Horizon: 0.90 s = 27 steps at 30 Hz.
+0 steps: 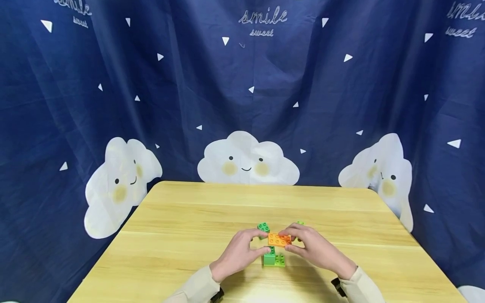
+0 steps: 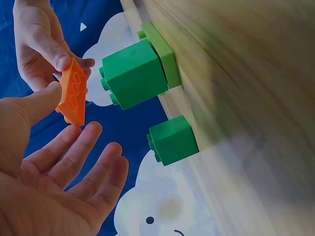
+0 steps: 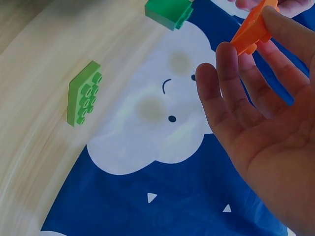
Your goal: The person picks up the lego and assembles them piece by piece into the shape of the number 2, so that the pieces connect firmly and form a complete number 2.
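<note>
An orange toy building brick point(image 1: 279, 240) with studs is held above the table between both hands. My left hand point(image 1: 239, 253) pinches its left end between thumb and index finger, the other fingers spread loosely in the left wrist view. From the other end, my right hand point(image 1: 316, 248) grips the brick with thumb and fingertips. Below it, a dark green brick point(image 2: 135, 73) sits on the left part of a flat light green brick point(image 1: 280, 261), whose right-hand studs show. Just beyond the left fingertips stands a smaller dark green brick point(image 1: 263, 227).
Another light green brick point(image 3: 84, 96) lies on the wooden table point(image 1: 170, 235), mostly hidden behind the right hand in the head view. A dark blue curtain point(image 1: 182, 84) with white clouds hangs around the table's far and side edges.
</note>
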Available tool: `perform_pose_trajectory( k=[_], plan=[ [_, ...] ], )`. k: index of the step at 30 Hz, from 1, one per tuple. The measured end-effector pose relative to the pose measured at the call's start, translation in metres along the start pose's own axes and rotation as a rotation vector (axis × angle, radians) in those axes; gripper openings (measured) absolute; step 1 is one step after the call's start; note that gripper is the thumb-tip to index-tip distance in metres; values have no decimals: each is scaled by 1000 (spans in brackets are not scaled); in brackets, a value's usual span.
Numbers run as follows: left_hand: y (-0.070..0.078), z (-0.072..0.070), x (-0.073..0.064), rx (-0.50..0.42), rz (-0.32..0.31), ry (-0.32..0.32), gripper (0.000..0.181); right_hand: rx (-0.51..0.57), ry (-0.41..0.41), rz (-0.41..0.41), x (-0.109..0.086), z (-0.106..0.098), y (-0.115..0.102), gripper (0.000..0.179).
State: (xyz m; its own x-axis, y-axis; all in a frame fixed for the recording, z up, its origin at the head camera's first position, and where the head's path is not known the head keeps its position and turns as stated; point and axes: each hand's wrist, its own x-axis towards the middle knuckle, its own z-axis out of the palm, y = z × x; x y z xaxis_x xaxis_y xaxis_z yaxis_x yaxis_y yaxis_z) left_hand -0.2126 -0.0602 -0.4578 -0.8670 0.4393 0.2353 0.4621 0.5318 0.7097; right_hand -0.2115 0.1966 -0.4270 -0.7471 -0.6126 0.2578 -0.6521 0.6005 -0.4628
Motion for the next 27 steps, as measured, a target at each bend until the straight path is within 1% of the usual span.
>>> perform_pose_trajectory(
  k=[7,13,18,22,27],
  plan=[
    [0,-1,1,-18,-1,0,38,3,-18,-1,1,3,-2,29],
    [1,-2,0,-18,2,-5,39,-12,4,-41,1,5,-2,29],
    [2,-1,0,-8,5,-12,37,-3,-9,-56,1,7,-2,28],
    [0,-2,0,16,-3,-19,33,7,-30,-34,1,9,-2,29],
    [-2,-1,0,47,17,-26,31,7,-43,-17,3,12,0,28]
  ],
)
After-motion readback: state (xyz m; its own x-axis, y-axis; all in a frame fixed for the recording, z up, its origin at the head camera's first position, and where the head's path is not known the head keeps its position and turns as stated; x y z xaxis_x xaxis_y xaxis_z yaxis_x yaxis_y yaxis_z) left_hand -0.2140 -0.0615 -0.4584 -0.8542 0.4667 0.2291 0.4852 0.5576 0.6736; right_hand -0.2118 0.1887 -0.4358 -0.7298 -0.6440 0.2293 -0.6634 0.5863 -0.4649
